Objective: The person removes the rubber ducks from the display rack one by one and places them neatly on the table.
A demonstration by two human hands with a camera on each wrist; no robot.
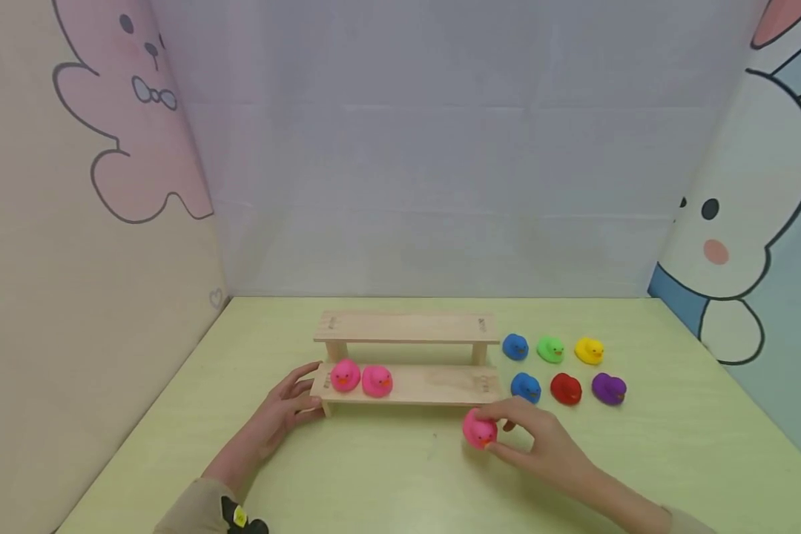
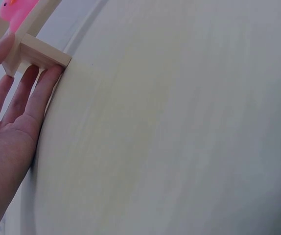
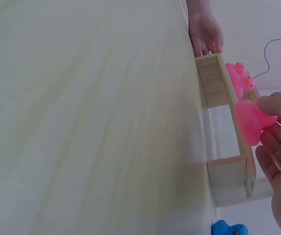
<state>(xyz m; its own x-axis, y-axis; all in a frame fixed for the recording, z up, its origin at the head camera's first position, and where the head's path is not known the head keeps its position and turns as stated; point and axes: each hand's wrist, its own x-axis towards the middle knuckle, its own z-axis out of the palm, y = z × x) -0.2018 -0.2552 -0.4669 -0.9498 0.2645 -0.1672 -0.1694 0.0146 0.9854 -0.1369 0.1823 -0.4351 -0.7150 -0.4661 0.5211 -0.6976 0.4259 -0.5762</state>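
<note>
My right hand (image 1: pixel 550 449) pinches a pink rubber duck (image 1: pixel 478 430) between thumb and fingers, in front of the right end of a two-tier wooden shelf (image 1: pixel 434 386). In the right wrist view the held duck (image 3: pixel 250 122) overlaps the lower board. Two more pink ducks (image 1: pixel 377 381) sit side by side at the left of that lower board. At the shelf's left end rests my left hand (image 1: pixel 280 415), its fingers extended against the wood. The left wrist view shows its thumb and fingers (image 2: pixel 45 93) around the end support, with part of a pink duck (image 2: pixel 18 12) above.
Right of the shelf, loose ducks stand in two rows on the pale table (image 1: pixel 387 482). Blue (image 1: pixel 515 346), green (image 1: pixel 550 348) and yellow (image 1: pixel 589 350) form the back row; blue (image 1: pixel 526 387), red (image 1: pixel 566 389) and purple (image 1: pixel 609 389) the front. Printed curtains surround the table.
</note>
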